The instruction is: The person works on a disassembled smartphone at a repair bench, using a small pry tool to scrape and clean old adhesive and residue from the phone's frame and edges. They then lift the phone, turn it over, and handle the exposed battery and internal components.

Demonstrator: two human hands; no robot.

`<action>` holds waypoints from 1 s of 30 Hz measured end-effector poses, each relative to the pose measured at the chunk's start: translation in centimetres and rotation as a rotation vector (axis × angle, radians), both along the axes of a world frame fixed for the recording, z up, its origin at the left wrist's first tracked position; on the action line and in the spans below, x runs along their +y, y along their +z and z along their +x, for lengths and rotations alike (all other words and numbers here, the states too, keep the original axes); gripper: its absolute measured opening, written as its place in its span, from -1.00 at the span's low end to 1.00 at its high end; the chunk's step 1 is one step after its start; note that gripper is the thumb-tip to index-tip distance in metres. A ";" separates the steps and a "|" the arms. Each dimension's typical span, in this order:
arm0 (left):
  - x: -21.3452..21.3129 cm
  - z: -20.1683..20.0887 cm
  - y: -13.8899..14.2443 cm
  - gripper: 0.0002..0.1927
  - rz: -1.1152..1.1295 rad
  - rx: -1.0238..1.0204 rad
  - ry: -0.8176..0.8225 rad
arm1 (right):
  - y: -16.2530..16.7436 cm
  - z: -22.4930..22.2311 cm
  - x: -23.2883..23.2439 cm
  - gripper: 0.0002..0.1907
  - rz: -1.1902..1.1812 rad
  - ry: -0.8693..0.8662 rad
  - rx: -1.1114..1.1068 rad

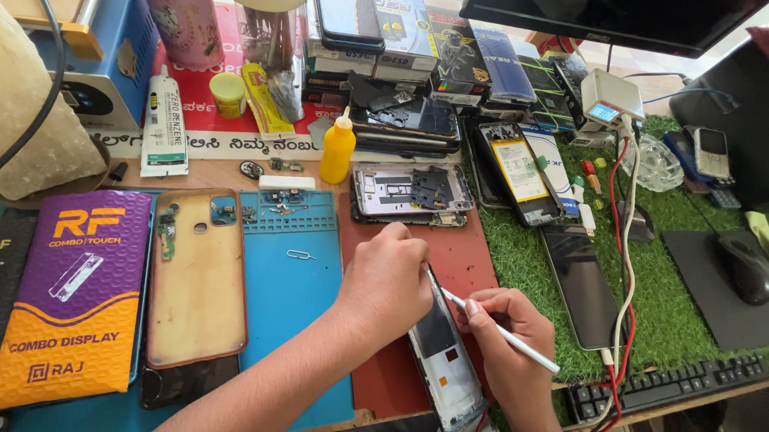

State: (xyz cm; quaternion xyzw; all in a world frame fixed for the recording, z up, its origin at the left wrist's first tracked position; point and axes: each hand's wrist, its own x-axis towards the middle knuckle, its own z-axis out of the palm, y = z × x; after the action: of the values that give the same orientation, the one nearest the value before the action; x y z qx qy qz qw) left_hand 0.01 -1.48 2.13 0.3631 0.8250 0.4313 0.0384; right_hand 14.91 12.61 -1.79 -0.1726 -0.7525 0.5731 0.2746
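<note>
**Two hands working on an open phone**

Far on the left, a purple and orange padded packet [72,302] is lying flat on the blue work mat [292,291]. Next to it, a tan phone back cover [197,278] is lying with its long side going up and down in the view. A small yellow squeeze bottle [338,148] is standing further back, and an opened grey phone frame [411,193] is lying just beside it.

In the middle, the left hand [386,282] is curling down over the top end of the opened silver phone body [443,353]. Its fingers are bent and pressing on the phone, holding it in place. The phone is lying on the dark red mat [457,265], near the front edge of the table. Its long side is running from the left hand down toward the person, leaning a little to the right at the bottom.

The right hand [509,341] is closing its fingers around a thin white stick tool [500,331], like holding a pen. The tool is slanting, with its tip pointing up and left at the phone, right by the left hand.

To the right, a dark phone screen [581,285] is lying on the green grass-like mat [669,297]. A black computer mouse [747,267] is sitting far right.
</note>
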 end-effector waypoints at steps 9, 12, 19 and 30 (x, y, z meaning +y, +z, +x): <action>0.0 0.1 0.0 -0.90 -0.007 -0.008 -0.002 | 0.9 -0.1 -0.6 -0.92 0.043 0.000 -0.020; 0.0 0.0 0.0 -0.91 0.002 0.013 -0.015 | 1.2 -0.3 -0.7 -0.91 0.075 0.017 -0.034; 0.0 -0.1 0.0 -0.90 0.004 0.013 -0.015 | 1.6 -1.0 -0.9 -0.90 0.103 0.026 -0.054; 0.0 -0.2 -0.2 -0.90 0.002 0.043 -0.017 | 0.5 -0.7 0.2 -0.91 -0.053 0.032 0.003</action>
State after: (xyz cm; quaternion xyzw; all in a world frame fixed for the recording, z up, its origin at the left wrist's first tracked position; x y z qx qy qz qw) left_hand -0.18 -1.44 1.89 0.3795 0.8221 0.4238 0.0241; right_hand 14.18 12.83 -1.33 -0.1669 -0.7393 0.5974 0.2621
